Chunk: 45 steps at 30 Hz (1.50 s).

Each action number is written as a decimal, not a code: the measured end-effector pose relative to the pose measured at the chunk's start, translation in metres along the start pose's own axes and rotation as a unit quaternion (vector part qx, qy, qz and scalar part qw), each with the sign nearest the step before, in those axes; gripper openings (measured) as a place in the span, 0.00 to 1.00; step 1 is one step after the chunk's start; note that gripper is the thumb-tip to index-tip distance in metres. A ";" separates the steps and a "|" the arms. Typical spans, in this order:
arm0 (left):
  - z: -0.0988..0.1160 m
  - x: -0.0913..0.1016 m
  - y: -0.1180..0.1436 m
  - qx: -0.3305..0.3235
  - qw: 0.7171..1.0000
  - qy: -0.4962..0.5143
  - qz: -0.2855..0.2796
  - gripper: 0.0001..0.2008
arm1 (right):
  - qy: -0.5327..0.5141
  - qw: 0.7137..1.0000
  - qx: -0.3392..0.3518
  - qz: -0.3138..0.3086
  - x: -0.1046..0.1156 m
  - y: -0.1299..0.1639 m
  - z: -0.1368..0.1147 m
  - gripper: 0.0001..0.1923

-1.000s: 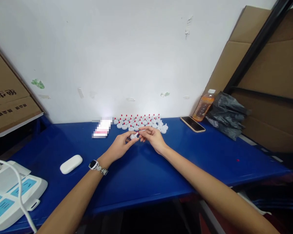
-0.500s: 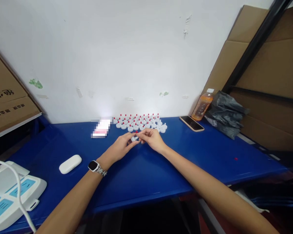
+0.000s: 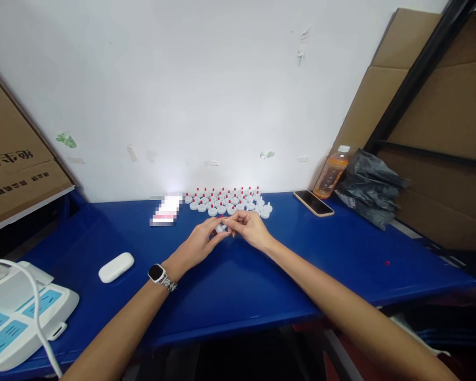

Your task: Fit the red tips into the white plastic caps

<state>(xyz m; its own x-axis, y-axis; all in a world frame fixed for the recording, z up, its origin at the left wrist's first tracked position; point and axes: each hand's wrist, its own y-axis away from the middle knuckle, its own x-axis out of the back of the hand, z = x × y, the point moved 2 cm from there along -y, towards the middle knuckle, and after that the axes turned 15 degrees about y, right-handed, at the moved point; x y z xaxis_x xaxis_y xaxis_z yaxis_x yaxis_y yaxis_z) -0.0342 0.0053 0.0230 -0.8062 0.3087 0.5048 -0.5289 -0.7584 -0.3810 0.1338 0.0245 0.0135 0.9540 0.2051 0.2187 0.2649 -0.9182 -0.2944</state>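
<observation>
Blue desk [image 3: 230, 286] against a white wall carries everything. Nearest, at the left edge, sits a white device [image 3: 19, 323] with pale blue panels and a cable, and beyond it a white case [image 3: 116, 267]. Mid-desk the two hands meet: the left hand [image 3: 196, 244], watch on its wrist, and the right hand [image 3: 249, 228] both pinch one small white cap [image 3: 221, 228] between their fingertips, each grip closed on it just above the desk. By my reading the step in hand is fitting a red tip to this cap, though the tip itself is too small to make out; the next move would call for a fine, steady press, then a free spot in the rows. Behind stand the rows of caps [image 3: 228, 200] with red tips, then a phone [image 3: 313, 203], a bottle [image 3: 330, 173] and a black bag [image 3: 367, 185].
</observation>
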 end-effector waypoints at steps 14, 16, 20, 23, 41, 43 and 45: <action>-0.026 0.013 -0.006 0.042 0.997 -0.039 0.045 0.19 | 0.241 0.954 0.043 0.172 0.077 -0.019 -0.011 0.10; -0.027 0.011 -0.008 0.036 0.997 -0.047 0.045 0.17 | 0.274 0.946 0.038 0.168 0.084 -0.023 -0.010 0.08; -0.028 0.008 -0.010 0.031 0.995 -0.065 0.062 0.14 | 0.348 0.934 0.046 0.073 0.075 -0.027 -0.011 0.05; -0.034 0.011 -0.008 0.039 0.993 -0.073 0.080 0.12 | 0.428 0.900 0.077 -0.016 0.060 -0.030 -0.011 0.05; -0.031 0.014 -0.007 0.065 0.994 -0.053 0.070 0.09 | 0.543 0.839 0.047 0.005 0.080 -0.010 -0.011 0.09; -0.026 0.006 -0.008 0.058 0.995 -0.050 0.060 0.09 | 0.528 0.848 0.039 0.009 0.083 0.001 -0.004 0.08; -0.021 -0.002 -0.010 0.049 0.996 -0.048 0.050 0.09 | 0.504 0.863 0.032 0.014 0.083 0.007 0.005 0.08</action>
<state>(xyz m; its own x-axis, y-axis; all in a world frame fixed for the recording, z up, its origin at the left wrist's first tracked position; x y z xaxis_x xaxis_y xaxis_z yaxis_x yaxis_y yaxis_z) -0.0333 0.0241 0.0094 -0.8223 0.1761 0.5411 -0.4145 -0.8369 -0.3576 0.2156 0.0367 0.0250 0.3614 -0.2454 0.8995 0.2809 -0.8913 -0.3560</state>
